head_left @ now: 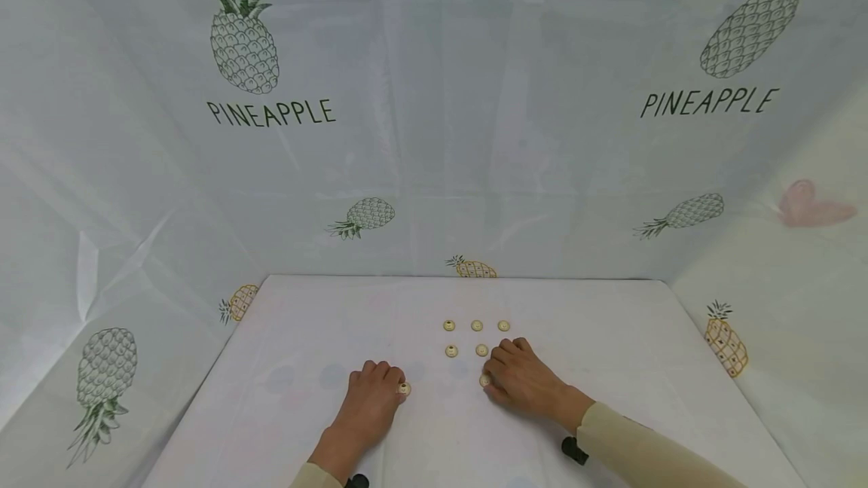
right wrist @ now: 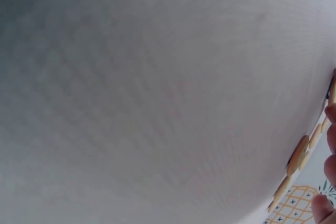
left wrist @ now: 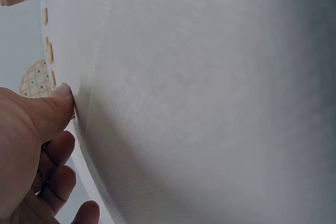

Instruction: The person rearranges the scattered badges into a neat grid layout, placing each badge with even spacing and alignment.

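Note:
Small round pale wooden discs, some with a dark mark on top, lie on the white-covered table. At the table's middle my left hand (head_left: 371, 404) pinches one wooden disc (head_left: 404, 388) at its right side, low over the cloth. My right hand (head_left: 525, 381) grips another disc (head_left: 484, 380) between thumb and fingers, just in front of the other discs. Three discs form a back row, with the middle one (head_left: 477, 325) between two others. Nearer me lie two more, a left disc (head_left: 451, 351) and a right disc (head_left: 482, 350), close to my right fingers.
The white tabletop (head_left: 325, 322) ends at a back edge against a hanging pineapple-print cloth (head_left: 420, 134). Similar cloth walls stand on both sides. A black wrist strap part (head_left: 575, 450) shows under my right sleeve (head_left: 637, 443).

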Demonstrator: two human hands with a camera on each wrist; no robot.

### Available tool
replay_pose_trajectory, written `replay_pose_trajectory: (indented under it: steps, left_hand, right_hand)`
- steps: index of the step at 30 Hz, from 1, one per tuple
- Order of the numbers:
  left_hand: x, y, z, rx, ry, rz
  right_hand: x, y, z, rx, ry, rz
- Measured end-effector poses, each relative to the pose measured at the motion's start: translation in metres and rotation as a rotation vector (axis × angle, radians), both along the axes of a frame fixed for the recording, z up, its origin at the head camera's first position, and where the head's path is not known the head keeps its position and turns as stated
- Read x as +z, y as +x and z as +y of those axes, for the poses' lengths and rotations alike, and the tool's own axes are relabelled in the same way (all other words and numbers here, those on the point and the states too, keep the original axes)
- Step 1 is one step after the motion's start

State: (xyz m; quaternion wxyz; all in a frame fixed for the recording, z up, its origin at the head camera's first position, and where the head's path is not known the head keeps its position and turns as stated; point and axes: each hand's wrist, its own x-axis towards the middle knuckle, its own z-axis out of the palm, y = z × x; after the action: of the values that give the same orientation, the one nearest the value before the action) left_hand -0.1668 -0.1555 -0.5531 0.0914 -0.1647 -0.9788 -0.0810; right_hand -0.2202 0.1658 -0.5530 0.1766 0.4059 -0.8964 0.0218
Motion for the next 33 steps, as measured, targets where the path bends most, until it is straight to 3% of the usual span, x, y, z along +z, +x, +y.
replay_pose_trajectory:
  steps: [18, 28, 33]
  left_hand:
    - [0.005, -0.001, 0.0, -0.021, -0.032, 0.035]
    - [0.011, -0.003, 0.0, -0.021, -0.048, -0.022]
    - [0.011, -0.006, -0.001, -0.035, -0.053, -0.016]
  right_hand:
    - [0.0, -0.001, 0.0, 0.004, 0.005, 0.01]
    - [0.0, 0.0, -0.001, 0.023, -0.009, 0.037]
    - [-0.001, 0.0, -0.001, 0.018, -0.003, 0.028]
